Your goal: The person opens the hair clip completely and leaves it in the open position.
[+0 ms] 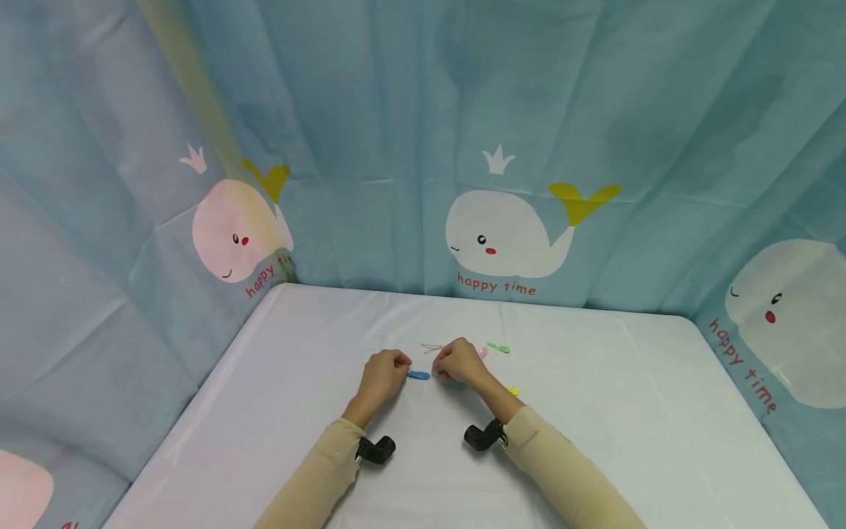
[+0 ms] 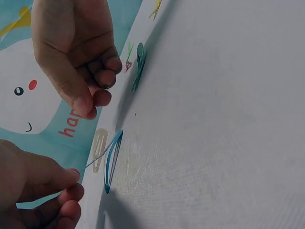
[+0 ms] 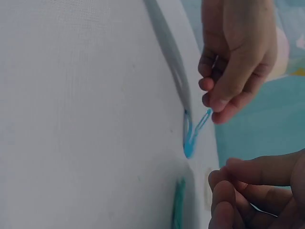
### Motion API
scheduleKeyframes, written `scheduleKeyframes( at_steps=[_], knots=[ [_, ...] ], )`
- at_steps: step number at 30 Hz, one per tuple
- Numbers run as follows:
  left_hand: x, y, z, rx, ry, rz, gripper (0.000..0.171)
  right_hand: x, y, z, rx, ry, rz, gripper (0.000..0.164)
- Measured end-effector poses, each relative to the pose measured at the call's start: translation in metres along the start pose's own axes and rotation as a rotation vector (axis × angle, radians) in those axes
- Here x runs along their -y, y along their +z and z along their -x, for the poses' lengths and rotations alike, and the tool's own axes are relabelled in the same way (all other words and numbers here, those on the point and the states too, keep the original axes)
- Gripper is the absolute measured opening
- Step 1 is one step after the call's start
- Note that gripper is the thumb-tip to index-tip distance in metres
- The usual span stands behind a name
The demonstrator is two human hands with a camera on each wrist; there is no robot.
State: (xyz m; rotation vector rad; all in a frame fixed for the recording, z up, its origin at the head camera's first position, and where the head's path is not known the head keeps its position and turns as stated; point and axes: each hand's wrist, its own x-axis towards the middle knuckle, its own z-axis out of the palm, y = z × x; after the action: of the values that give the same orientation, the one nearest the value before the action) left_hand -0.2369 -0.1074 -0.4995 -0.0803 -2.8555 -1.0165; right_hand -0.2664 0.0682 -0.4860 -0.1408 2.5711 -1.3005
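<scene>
A blue snap hair clip [image 1: 419,375] lies on the white table with its two parts sprung apart, as the left wrist view shows. My left hand [image 1: 385,373] pinches the end of one part between thumb and fingertips [image 2: 71,175]. Just right of the clip, my right hand [image 1: 459,361] hovers with loosely curled fingers, and nothing shows between them in the right wrist view. A teal hair clip [image 1: 454,385] sits under the right hand, partly hidden by it. Beyond the hands is a cream hair clip [image 2: 99,150].
Around the right hand lie a green hair clip [image 1: 499,347], a pink one [image 1: 483,353] and a yellow one [image 1: 513,391], the last partly covered by the forearm. Blue curtains with printed whales [image 1: 505,235] hang behind the table [image 1: 628,411].
</scene>
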Motion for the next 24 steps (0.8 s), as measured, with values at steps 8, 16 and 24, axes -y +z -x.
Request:
scheduleKeyframes(
  at_steps=[8,16,24],
  knots=[
    [-0.011,0.006,0.006,-0.058,0.084,0.04,0.009,-0.008,-0.018,0.012,-0.013,-0.006,-0.022,0.009],
    [-0.022,0.016,0.011,-0.034,0.148,0.037,0.008,-0.018,-0.027,0.02,-0.039,-0.024,-0.015,0.009],
    [-0.034,0.025,0.016,0.066,0.179,0.022,0.007,-0.026,-0.032,0.026,-0.055,-0.014,0.023,0.01]
  ],
)
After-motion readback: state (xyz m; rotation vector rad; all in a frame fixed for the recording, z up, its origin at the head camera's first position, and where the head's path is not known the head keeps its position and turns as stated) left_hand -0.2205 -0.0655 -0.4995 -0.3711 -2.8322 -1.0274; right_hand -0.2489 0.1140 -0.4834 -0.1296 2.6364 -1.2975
